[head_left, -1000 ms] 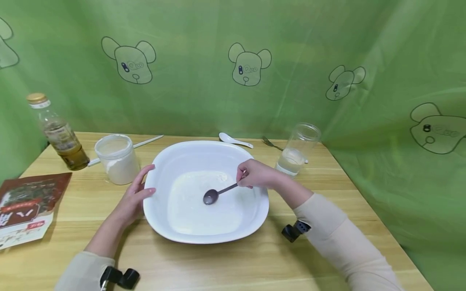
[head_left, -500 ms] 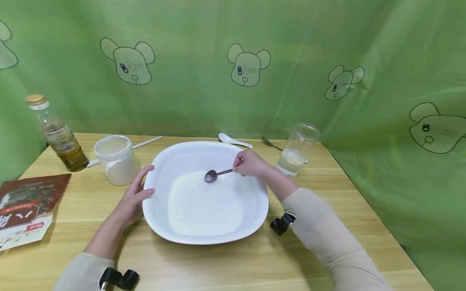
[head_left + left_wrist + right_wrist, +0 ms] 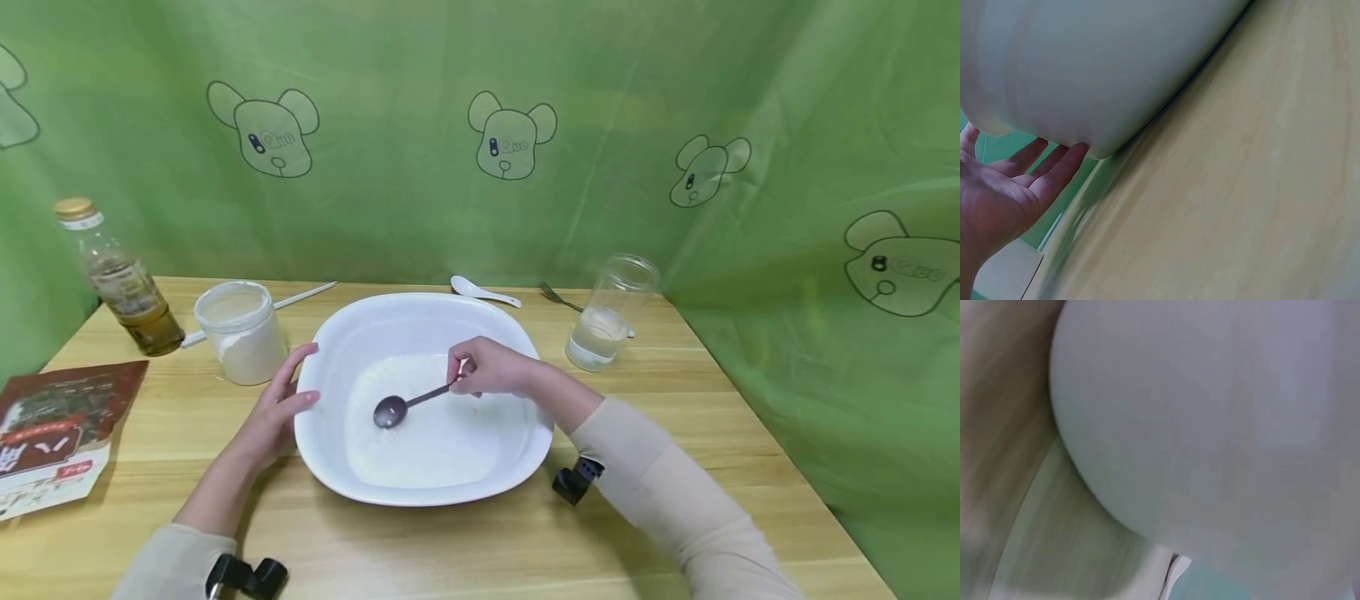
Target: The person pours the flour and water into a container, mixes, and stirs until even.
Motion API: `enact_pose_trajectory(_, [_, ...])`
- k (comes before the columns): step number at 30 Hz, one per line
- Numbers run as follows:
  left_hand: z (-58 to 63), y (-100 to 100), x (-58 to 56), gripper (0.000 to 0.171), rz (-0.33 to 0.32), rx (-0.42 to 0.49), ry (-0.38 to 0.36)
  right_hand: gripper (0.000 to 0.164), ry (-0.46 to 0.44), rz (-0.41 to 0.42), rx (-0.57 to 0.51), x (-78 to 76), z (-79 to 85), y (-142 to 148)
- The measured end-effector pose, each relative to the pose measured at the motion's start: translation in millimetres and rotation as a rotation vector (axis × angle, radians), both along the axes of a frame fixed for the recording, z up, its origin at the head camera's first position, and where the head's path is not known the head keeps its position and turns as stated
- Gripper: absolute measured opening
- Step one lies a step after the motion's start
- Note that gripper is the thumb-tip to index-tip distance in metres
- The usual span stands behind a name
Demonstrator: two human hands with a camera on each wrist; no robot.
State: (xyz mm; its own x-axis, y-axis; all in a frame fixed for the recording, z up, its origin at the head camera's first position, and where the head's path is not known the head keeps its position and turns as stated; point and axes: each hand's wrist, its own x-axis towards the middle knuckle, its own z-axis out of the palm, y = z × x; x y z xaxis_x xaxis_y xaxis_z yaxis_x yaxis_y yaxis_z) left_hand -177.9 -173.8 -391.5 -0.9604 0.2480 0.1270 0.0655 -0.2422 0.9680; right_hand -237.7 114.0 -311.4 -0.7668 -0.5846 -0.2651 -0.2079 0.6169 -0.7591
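A white basin [image 3: 420, 496] stands on the table with a shallow, whitish, watery layer inside. My left hand [image 3: 277, 408] holds its left side, thumb and a finger over the rim. In the left wrist view, the other fingertips [image 3: 1079, 148] of that hand touch the outer wall below the rim. Over the basin, my right hand [image 3: 491, 367] pinches the handle of a dark spoon [image 3: 390, 412], whose bowl points left, low in the basin. The right wrist view shows mostly the basin's outer wall [image 3: 1166, 425]; the right hand is hidden there.
Left of the basin stand an open jar of white powder [image 3: 243, 333] and a bottle of amber liquid [image 3: 131, 292], near a printed packet [image 3: 63, 433]. Behind are a white stick [image 3: 306, 294], white spoon [image 3: 480, 291] and fork [image 3: 558, 296]. A glass jar [image 3: 607, 321] with clear liquid stands right.
The spoon first moved toward the back of the basin, then forward and left across its bottom with my right hand. My left hand has stayed at the left rim.
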Motion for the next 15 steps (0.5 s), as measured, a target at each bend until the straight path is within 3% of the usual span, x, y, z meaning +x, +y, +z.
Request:
enact_pose_trajectory(5, [-0.1, 0.0, -0.1, 0.054, 0.006, -0.008, -0.002, 0.009, 0.021, 0.091, 0.051, 8.3, 8.0, 20.2])
enact_pose_trajectory(8, [-0.1, 0.0, -0.2, 0.054, 0.004, -0.008, 0.003, 0.009, 0.043, 0.092, 0.071, 10.1, 15.6, 33.8])
enact_pose_trajectory(15, [-0.6, 0.3, 0.2, 0.053, 0.001, 0.003, 0.003, 0.009, 0.195, -0.086, 0.146, -1.1, 28.9, 43.1])
